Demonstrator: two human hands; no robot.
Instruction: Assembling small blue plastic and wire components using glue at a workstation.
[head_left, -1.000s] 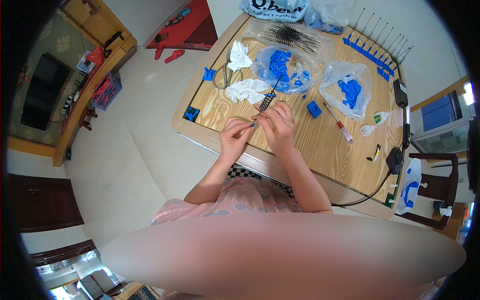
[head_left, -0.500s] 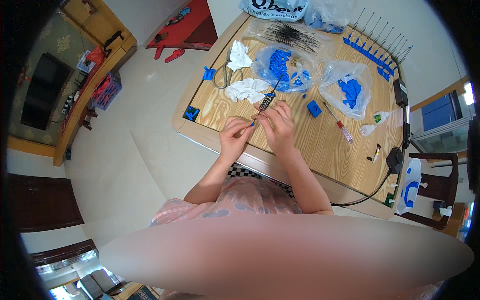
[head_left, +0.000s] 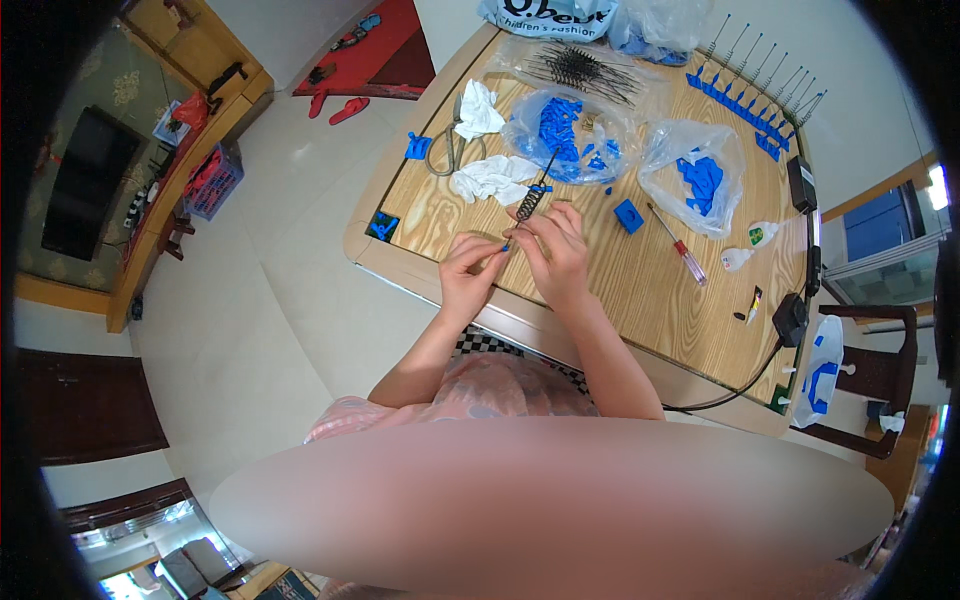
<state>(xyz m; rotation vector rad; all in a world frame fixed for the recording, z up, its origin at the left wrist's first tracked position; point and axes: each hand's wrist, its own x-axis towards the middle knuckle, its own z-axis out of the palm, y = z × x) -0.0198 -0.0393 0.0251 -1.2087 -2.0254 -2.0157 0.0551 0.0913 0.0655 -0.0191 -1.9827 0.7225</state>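
Observation:
Near the front edge of the table, both my hands are closed around one black coiled wire spring (head_left: 531, 204). Its thin straight end points away from me, toward a clear bag, and a bit of blue shows by the top of the coil. My right hand (head_left: 560, 258) pinches the lower part of the spring between thumb and fingers. At the spring's near end, my left hand (head_left: 468, 278) pinches a small blue piece (head_left: 505, 248) with the thumb and forefinger. The fingers hide exactly how the piece and wire meet.
Beyond my hands lie crumpled white tissue (head_left: 492, 180), scissors (head_left: 441, 160), a bag of blue parts (head_left: 560, 130) and a pile of black springs (head_left: 580, 72). Rightward are a blue block (head_left: 628, 217), a screwdriver (head_left: 690, 262), small bottles (head_left: 737, 260) and springs standing in blue bases (head_left: 740, 105).
The spring's far end has tipped very slightly to the left. Both hands keep nearly the same place and grip.

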